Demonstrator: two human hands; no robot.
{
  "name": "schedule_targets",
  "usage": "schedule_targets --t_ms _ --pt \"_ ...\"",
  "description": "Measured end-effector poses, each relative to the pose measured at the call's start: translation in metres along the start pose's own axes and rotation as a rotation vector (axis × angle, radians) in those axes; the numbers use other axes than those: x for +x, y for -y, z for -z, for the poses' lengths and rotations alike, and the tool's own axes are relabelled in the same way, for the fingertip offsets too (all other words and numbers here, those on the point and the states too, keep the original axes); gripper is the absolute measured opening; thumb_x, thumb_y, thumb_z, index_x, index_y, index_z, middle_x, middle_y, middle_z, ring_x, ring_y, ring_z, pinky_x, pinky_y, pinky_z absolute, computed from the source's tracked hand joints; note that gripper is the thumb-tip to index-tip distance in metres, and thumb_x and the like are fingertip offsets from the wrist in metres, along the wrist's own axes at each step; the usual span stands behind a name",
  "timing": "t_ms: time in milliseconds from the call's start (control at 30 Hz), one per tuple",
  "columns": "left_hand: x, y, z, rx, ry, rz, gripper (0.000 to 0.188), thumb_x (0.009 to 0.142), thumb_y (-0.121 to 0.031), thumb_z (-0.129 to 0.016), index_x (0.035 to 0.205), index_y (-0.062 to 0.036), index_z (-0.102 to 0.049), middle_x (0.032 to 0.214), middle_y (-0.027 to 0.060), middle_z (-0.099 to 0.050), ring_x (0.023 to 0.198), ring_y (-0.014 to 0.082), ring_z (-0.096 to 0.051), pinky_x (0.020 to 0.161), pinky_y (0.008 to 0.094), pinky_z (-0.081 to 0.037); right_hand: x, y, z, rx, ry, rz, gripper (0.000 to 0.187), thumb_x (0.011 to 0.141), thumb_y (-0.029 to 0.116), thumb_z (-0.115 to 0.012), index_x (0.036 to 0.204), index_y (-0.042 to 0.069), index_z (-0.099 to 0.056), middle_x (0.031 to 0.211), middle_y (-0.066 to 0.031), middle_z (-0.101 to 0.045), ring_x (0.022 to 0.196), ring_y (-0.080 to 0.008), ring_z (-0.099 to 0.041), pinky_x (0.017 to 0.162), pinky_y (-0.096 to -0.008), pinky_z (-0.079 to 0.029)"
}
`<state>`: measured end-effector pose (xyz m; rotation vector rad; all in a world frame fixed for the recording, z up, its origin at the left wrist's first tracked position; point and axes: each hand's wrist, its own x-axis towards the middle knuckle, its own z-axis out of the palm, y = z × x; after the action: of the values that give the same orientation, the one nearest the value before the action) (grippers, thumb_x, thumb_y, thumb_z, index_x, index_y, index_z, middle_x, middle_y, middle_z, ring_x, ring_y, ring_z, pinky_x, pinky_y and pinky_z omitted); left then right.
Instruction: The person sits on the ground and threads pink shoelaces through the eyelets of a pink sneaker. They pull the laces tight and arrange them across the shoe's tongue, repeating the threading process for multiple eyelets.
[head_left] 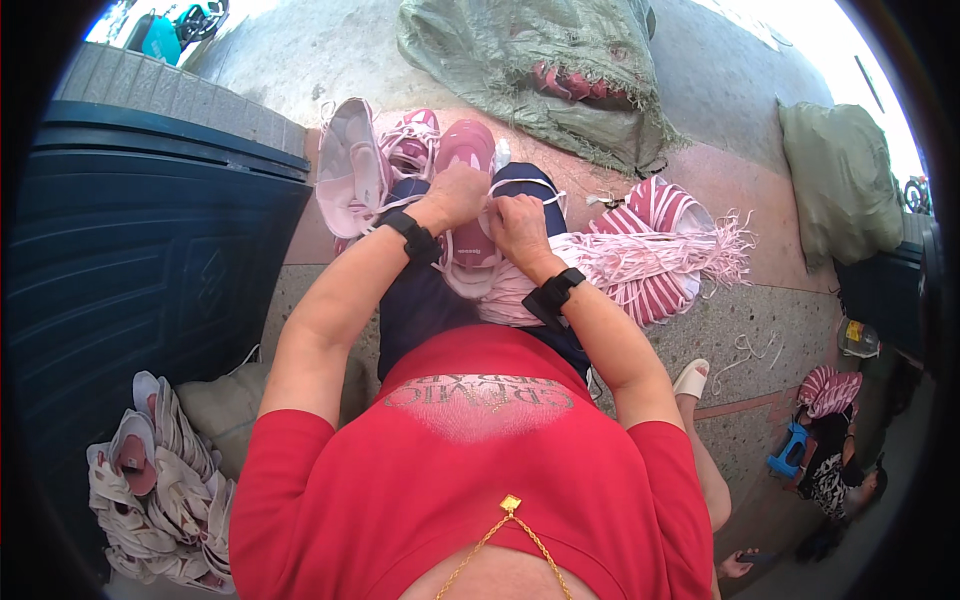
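Observation:
A pink shoe upper (470, 238) with a pale rim lies across my dark-trousered lap, its toe pointing away from me. Both hands are closed over its middle. My left hand (460, 196) is bent into a near fist, and a pale shoelace (540, 181) runs out beside its fingers across my right knee. My right hand (522, 232) pinches at the same lacing area, close to the left; its fingertips are partly hidden. Beside the right forearm lies a thick bundle of pale pink shoelaces (640, 262).
Several more shoe uppers (352, 165) rest by my left knee. Beyond stands a large green woven sack (530, 70); another sack (840, 180) is at right. A stack of pale uppers (160, 490) sits lower left by a dark blue door (150, 230). Another person (835, 475) is at right.

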<state>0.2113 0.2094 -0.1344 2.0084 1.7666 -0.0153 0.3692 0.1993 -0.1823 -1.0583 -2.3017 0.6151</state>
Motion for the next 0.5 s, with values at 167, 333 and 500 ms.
schedule_targets --t_ms 167,333,500 --pt "0.002 0.025 -0.007 -0.168 -0.282 -0.149 0.013 0.076 -0.012 -0.06 0.076 0.0002 -0.056 0.079 0.0204 -0.061 0.072 0.0353 -0.06 0.066 0.0405 -0.049 0.008 0.007 0.003 -0.22 0.131 0.218 0.009 0.078 0.012 -0.056 0.079 0.007 -0.063 0.073 -0.0072 -0.06 0.081 -0.0241 -0.056 0.073 -0.0375 -0.04" --pt "0.006 0.034 0.009 -0.849 -0.085 0.193 0.017 0.075 -0.012 -0.071 0.082 -0.003 -0.058 0.077 0.0068 -0.063 0.064 0.0142 -0.059 0.054 0.026 -0.046 0.022 0.016 0.018 -0.45 0.215 0.39 0.01 0.075 0.013 -0.056 0.079 0.007 -0.062 0.082 -0.0081 -0.06 0.081 -0.0231 -0.055 0.074 -0.0352 -0.04" --pt "0.017 0.015 0.02 -1.137 0.039 0.288 0.024 0.071 -0.01 -0.076 0.088 -0.0013 -0.061 0.078 0.0032 -0.061 0.065 0.008 -0.057 0.056 0.0215 -0.046 0.04 0.033 0.082 0.125 -0.162 0.402 0.009 0.079 0.007 -0.059 0.087 0.005 -0.058 0.084 -0.0097 -0.06 0.083 -0.0249 -0.057 0.074 -0.0381 -0.044"
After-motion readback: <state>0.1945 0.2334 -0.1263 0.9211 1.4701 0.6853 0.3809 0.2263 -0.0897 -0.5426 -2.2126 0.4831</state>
